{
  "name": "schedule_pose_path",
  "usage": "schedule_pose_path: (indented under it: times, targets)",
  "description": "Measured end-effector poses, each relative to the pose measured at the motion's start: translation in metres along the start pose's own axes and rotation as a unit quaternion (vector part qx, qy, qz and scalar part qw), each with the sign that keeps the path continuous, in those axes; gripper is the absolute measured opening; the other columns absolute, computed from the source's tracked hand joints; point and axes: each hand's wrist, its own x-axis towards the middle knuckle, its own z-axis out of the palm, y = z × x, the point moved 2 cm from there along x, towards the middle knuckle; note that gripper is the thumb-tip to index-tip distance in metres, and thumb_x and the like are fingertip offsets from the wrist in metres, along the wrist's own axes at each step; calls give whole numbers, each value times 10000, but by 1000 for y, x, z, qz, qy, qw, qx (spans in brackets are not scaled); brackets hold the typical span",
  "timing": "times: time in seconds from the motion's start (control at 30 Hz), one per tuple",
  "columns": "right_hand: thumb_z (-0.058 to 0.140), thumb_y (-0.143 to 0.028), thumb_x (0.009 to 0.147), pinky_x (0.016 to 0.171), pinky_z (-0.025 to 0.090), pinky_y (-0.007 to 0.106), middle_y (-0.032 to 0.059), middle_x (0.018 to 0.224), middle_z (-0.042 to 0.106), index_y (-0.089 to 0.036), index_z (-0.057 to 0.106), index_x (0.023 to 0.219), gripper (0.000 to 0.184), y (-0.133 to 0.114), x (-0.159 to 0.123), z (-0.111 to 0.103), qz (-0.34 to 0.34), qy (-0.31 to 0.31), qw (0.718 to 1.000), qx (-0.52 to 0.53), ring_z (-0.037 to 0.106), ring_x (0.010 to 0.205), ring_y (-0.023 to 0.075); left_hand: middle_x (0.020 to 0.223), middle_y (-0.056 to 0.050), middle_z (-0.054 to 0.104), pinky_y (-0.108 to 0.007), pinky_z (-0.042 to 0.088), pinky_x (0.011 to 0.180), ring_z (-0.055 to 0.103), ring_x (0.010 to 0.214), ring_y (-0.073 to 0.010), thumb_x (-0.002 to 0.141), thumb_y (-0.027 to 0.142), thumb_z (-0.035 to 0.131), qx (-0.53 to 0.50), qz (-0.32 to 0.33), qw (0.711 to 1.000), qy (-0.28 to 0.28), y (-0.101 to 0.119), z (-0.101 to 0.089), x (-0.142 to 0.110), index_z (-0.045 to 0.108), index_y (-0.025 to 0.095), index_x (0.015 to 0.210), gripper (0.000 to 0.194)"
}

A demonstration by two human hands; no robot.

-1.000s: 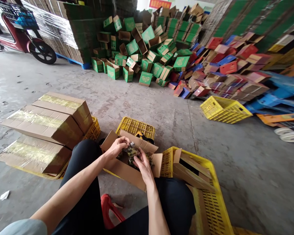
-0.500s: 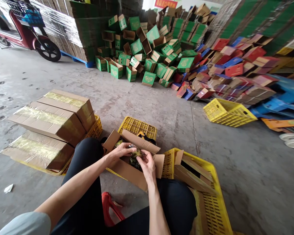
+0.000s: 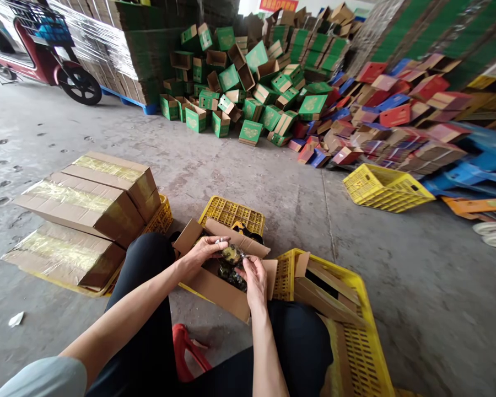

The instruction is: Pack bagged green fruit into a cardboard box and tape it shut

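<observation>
Between my two hands, a small clear plastic bag (image 3: 232, 253) with a yellowish-green item in it is held over an open cardboard box (image 3: 219, 292). My left hand (image 3: 205, 251) pinches the bag's left end. My right hand (image 3: 253, 275) grips its right end with thumb and fingertips. Inside the box lie more dark, shiny wrapped pieces (image 3: 226, 271), partly hidden by the hands; their kind I cannot make out. The box has its flaps folded outward and rests on a yellow plastic crate (image 3: 196, 293). A black and yellow tape dispenser-like object (image 3: 248, 231) sits just behind the box.
Taped cardboard boxes (image 3: 80, 204) are stacked in a yellow crate on the left. To the right, another yellow crate (image 3: 370, 325) holds open cartons. Green boxes (image 3: 231, 77) and red-blue boxes (image 3: 394, 116) are heaped at the back. A yellow crate (image 3: 388, 187) lies on the floor, and a scooter (image 3: 45, 55) stands far left.
My hands have drawn slightly apart, and the plastic bag is now stretched out between them, a little higher. The box and crates stay in place.
</observation>
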Motion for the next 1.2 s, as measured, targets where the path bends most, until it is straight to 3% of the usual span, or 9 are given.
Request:
schedule_pose_path:
  times: [0.1, 0.23, 0.47, 0.53, 0.67, 0.83, 0.97, 1.1, 1.2]
  targets:
    - [692, -617, 823, 690, 662, 336, 73, 1114, 742, -250, 664, 1018, 417, -4, -2, -1, 4, -1, 1000, 14, 719, 1055, 268, 1150, -112, 760, -292, 571, 828, 730, 954, -214, 588, 549, 980, -22, 4, 1000, 1, 1, 1, 1, 766, 175, 1198, 748]
    - [741, -587, 794, 646, 663, 336, 76, 1082, 741, -247, 681, 1004, 405, -5, -3, -1, 20, -2, 999, 49, 722, 1012, 274, 950, -73, 753, -286, 573, 774, 702, 809, -172, 563, 547, 985, -27, 12, 999, 18, 0, 0, 2, 745, 148, 935, 596]
    - [702, -631, 801, 637, 649, 331, 85, 1064, 754, -237, 678, 1006, 445, -1, -1, 2, 12, 10, 1000, 13, 727, 969, 264, 729, -18, 675, -223, 421, 550, 573, 581, -118, 782, 624, 798, 129, 88, 987, 45, 3, -5, 5, 694, 147, 855, 493]
    - [673, -640, 813, 629, 640, 330, 88, 1063, 758, -241, 669, 1000, 441, 0, 2, -1, -6, 15, 1000, -18, 731, 954, 263, 799, -37, 705, -242, 467, 617, 626, 675, -156, 869, 559, 723, 245, 145, 956, 68, 12, -10, 6, 728, 159, 915, 402]
    - [639, -589, 834, 638, 616, 341, 79, 934, 762, -248, 658, 909, 350, 2, 5, -10, -52, 43, 991, -111, 739, 867, 264, 1045, -73, 731, -280, 531, 873, 693, 969, -215, 966, 310, 595, 473, 223, 841, 138, 28, -27, 6, 756, 205, 1050, 210]
    - [537, -382, 896, 711, 558, 345, 63, 793, 756, -252, 680, 913, 194, 3, 0, -14, -122, 43, 932, -337, 731, 767, 255, 1336, -141, 662, -358, 496, 1051, 644, 1220, -287, 904, 194, 643, 648, 145, 740, 106, 7, -36, 4, 674, 182, 1303, 401]
    - [520, -204, 841, 662, 510, 319, 58, 795, 763, -227, 686, 1137, 340, 12, -5, -9, -117, 15, 874, -471, 722, 693, 239, 1529, -204, 509, -472, 365, 1182, 407, 1470, -379, 796, 104, 702, 731, 131, 665, 82, -17, -23, 1, 581, 156, 1429, 647]
    - [461, -229, 893, 627, 519, 312, 12, 646, 726, -242, 690, 1160, 351, 16, -4, -8, -99, -13, 896, -433, 727, 643, 232, 1454, -195, 555, -529, 392, 1097, 426, 1393, -394, 829, 53, 606, 757, 115, 638, 82, -21, -14, 2, 653, 193, 1334, 526]
    - [438, -329, 945, 618, 547, 323, -7, 610, 713, -248, 676, 1197, 356, 13, -3, -8, -102, -34, 931, -350, 729, 611, 231, 1398, -153, 598, -522, 424, 1044, 467, 1313, -366, 842, 28, 545, 738, 116, 659, 85, -14, -14, 5, 693, 230, 1277, 502]
